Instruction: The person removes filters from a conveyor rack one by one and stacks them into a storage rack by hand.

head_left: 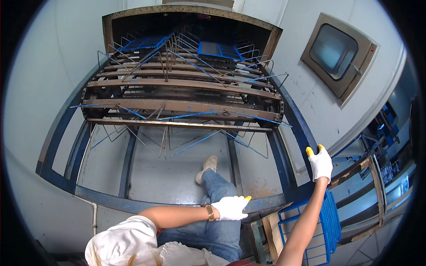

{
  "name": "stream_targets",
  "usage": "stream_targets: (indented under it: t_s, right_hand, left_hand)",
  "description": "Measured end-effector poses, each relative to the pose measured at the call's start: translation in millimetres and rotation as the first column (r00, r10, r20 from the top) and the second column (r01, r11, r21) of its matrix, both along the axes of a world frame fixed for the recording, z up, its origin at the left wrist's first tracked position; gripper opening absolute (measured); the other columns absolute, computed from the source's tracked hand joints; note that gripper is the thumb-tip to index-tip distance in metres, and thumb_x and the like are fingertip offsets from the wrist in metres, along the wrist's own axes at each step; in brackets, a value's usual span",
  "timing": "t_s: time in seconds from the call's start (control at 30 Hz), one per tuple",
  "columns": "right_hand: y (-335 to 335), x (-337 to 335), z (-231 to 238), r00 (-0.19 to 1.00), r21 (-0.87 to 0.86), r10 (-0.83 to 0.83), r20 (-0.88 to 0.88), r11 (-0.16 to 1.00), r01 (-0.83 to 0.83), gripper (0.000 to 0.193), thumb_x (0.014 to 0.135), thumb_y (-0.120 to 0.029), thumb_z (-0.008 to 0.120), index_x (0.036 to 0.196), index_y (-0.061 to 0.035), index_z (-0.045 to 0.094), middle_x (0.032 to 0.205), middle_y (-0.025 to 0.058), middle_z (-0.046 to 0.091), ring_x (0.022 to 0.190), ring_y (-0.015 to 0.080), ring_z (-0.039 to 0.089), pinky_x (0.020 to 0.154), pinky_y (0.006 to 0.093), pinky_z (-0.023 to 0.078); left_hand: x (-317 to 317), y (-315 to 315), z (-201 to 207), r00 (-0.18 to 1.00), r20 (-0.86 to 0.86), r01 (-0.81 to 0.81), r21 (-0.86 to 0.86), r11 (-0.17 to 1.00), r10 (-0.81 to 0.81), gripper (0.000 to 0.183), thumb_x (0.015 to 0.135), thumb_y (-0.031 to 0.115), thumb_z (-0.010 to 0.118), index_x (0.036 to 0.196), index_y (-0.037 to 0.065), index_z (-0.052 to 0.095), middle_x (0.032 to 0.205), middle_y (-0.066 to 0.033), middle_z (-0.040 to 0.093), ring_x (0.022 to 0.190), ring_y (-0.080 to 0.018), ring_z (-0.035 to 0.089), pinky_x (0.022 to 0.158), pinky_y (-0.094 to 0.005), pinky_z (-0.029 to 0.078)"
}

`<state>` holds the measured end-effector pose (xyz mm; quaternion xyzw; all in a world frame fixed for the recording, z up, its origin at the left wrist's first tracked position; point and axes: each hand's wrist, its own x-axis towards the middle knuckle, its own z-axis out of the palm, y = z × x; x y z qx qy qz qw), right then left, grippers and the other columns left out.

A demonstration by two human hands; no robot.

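Observation:
My left hand point(230, 208), in a white glove with yellow fingertips, reaches over my thigh close to the front bar of a blue metal frame point(106, 200). Its visible fingers stretch to the right, and nothing shows in them. On the right, my other gloved hand point(320, 165) grips the side rail of that frame, its yellow fingertips over the edge. Within the frame stands a slatted conveyor point(177, 106) carrying bent wire racks point(191, 148) stained blue. Two blue-edged panels, one on the left point(144, 42) and one on the right point(217, 49), lie deeper inside.
The conveyor runs into a dark oven-like opening point(193, 11). Blue wire grids point(330, 221) stand below my right arm, beside a rusty metal rack point(375, 186). A windowed hatch point(333, 51) is on the right wall. My shoe point(209, 166) is inside the frame's base.

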<state>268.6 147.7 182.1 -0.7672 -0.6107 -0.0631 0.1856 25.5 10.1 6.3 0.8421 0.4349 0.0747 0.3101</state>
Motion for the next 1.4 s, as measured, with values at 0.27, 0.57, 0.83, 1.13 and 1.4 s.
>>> stream_targets:
  t_s: [0.27, 0.57, 0.83, 1.13, 1.4]
  right_hand:
    - [0.0, -0.1, 2.3, 1.0, -0.013, -0.014, 0.013, 1.0, 0.014, 0.061, 0.082, -0.048, 0.062, 0.125, -0.0045, 0.057, 0.116, 0.0196, 0.063, 0.107, 0.0346, 0.06, 0.093, 0.0401, 0.047]
    - [4.0, 4.1, -2.0, 1.0, -0.001, 0.004, 0.009, 1.0, -0.004, 0.061, 0.082, -0.047, 0.062, 0.125, -0.0039, 0.057, 0.116, 0.0198, 0.063, 0.108, 0.0347, 0.06, 0.093, 0.0396, 0.047]
    - [1.3, 0.4, 1.3, 1.0, 0.012, 0.01, 0.004, 1.0, -0.01, 0.06, 0.082, -0.046, 0.062, 0.125, -0.0036, 0.057, 0.116, 0.0204, 0.063, 0.107, 0.0347, 0.06, 0.093, 0.0392, 0.047]
    - [2.8, 3.4, -2.1, 1.0, 0.012, 0.009, 0.006, 1.0, -0.009, 0.061, 0.082, -0.047, 0.062, 0.125, -0.0032, 0.057, 0.116, 0.0207, 0.063, 0.107, 0.0349, 0.06, 0.093, 0.0396, 0.047]
    - [2.5, 3.9, -1.9, 1.0, 0.008, 0.004, 0.004, 1.0, -0.004, 0.062, 0.082, -0.047, 0.062, 0.125, -0.0032, 0.057, 0.116, 0.0204, 0.063, 0.107, 0.035, 0.06, 0.092, 0.0398, 0.047]
  left_hand:
    - [-0.3, -0.4, 6.7, 1.0, 0.007, 0.002, -0.024, 1.0, -0.002, 0.071, 0.088, 0.044, 0.053, 0.138, -0.003, 0.035, 0.106, -0.0205, 0.058, 0.097, -0.0343, 0.058, 0.081, -0.0419, 0.049]
    - [-1.8, -0.1, 2.8, 1.0, 0.013, 0.005, -0.004, 1.0, -0.005, 0.07, 0.088, 0.043, 0.053, 0.138, -0.003, 0.035, 0.107, -0.0201, 0.057, 0.096, -0.034, 0.058, 0.081, -0.0419, 0.049]
    - [-2.7, 0.6, 3.6, 1.0, 0.027, -0.004, -0.018, 1.0, 0.005, 0.07, 0.088, 0.043, 0.052, 0.138, -0.003, 0.035, 0.106, -0.0194, 0.057, 0.096, -0.0331, 0.057, 0.08, -0.0414, 0.049]
    - [-3.2, -0.2, 7.7, 1.0, 0.008, 0.016, -0.038, 0.999, -0.016, 0.07, 0.089, 0.044, 0.052, 0.137, -0.004, 0.036, 0.105, -0.0196, 0.057, 0.094, -0.0334, 0.058, 0.079, -0.0421, 0.049]
    - [-0.1, 0.0, 2.5, 1.0, 0.01, -0.005, -0.026, 1.0, 0.006, 0.07, 0.089, 0.047, 0.05, 0.136, -0.002, 0.037, 0.11, -0.0209, 0.057, 0.099, -0.0346, 0.058, 0.081, -0.0425, 0.049]
